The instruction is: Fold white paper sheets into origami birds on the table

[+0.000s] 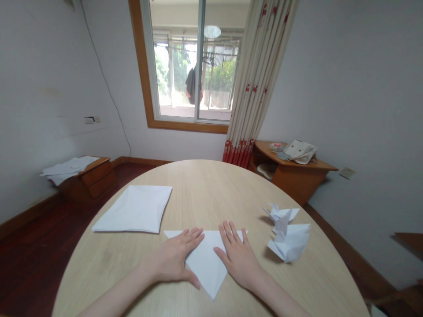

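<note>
A white paper triangle lies on the rounded, pale counter, its point toward the near side and its long edge away. The left hand and the right hand rest on its two sides, fingers outstretched and released, grasping nothing; the right fingertips reach past the long edge. The step in hand looks like flattening a fold; the next move probably calls for firm, even pressure along that edge. To the right sit folded paper shapes, close together; a little farther off on the left lies a stack of paper. Beyond the counter are a cabinet, a curtain and a window.
</note>
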Available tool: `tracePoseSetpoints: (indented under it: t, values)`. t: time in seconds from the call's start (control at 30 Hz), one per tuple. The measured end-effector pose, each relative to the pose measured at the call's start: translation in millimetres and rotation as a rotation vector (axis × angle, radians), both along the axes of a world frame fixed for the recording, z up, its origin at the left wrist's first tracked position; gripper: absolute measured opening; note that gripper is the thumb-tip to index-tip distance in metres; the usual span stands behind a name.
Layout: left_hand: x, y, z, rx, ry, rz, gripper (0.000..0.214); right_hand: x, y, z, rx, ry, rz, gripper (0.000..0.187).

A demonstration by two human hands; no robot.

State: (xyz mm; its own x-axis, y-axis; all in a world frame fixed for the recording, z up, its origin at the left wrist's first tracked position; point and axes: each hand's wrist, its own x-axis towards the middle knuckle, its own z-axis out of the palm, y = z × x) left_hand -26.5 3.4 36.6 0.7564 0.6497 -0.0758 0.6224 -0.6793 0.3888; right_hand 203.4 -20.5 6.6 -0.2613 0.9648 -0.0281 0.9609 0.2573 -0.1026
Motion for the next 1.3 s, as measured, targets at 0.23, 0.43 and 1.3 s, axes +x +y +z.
tracePoseSetpoints:
  t: [0.23,0.43,1.3]
  values:
    - [-3,4,4.8,0.008,-0.076,0.027,0.097,1,2,2.8,0.000,0.070,0.015,0.067]
    - [-9,7,5.6,0.013,-0.151,0.021,0.091,5,5,-2.2,0.113,0.154,0.041,0.060]
    - [-10,13,-2.8,0.023,-0.197,0.030,0.090,13,0,20.0,-0.093,0.414,0.546,0.105]
